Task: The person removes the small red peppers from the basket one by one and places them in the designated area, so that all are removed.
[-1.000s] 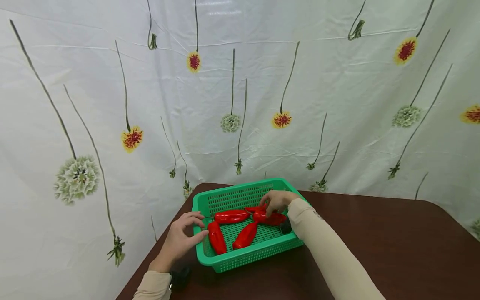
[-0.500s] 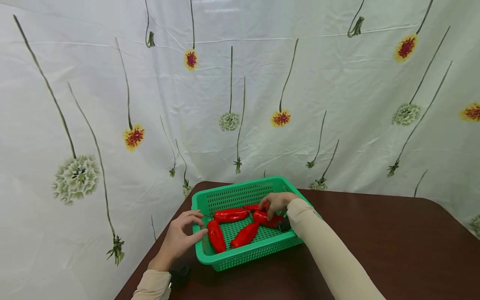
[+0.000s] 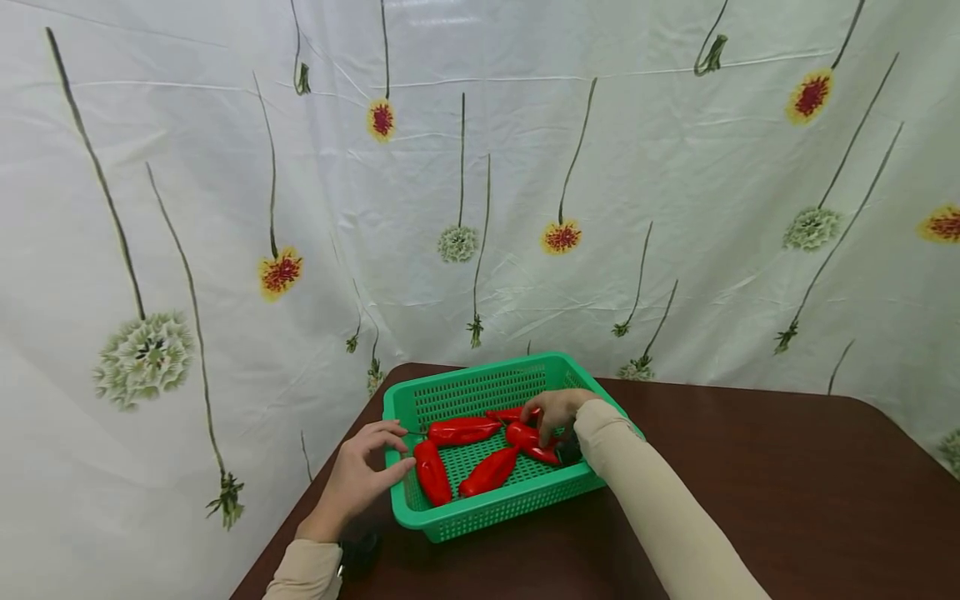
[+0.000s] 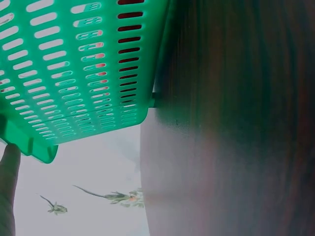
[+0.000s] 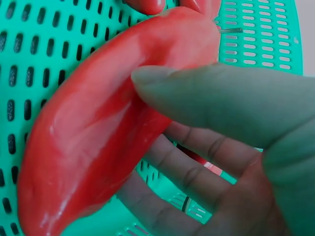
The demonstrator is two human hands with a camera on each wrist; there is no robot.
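A green plastic basket (image 3: 517, 505) with slotted walls holds several long red peppers. My left hand (image 3: 362, 472) is at its left rim, fingers bent softly and thumb apart from them. In the left wrist view a fingertip (image 4: 10, 156) meets the rim from outside. Inside the basket's right part, my right hand (image 3: 557, 412) pinches a red pepper (image 5: 83, 128): the thumb lies on top and the fingers reach round its side. Nearest my left thumb is another red pepper (image 3: 432, 473). One more pepper (image 3: 487, 472) lies in the front middle, and one (image 3: 462, 431) lies behind.
The basket stands on a dark brown table (image 3: 757, 483), towards its back left corner. A white curtain (image 3: 675, 150) printed with flowers hangs right behind the table and along its left side. Dark wrist gear sits at both wrists.
The pepper in my right hand has turned, its near end swinging towards the basket's front. The front middle pepper has shifted slightly left. My left hand stays at the rim.
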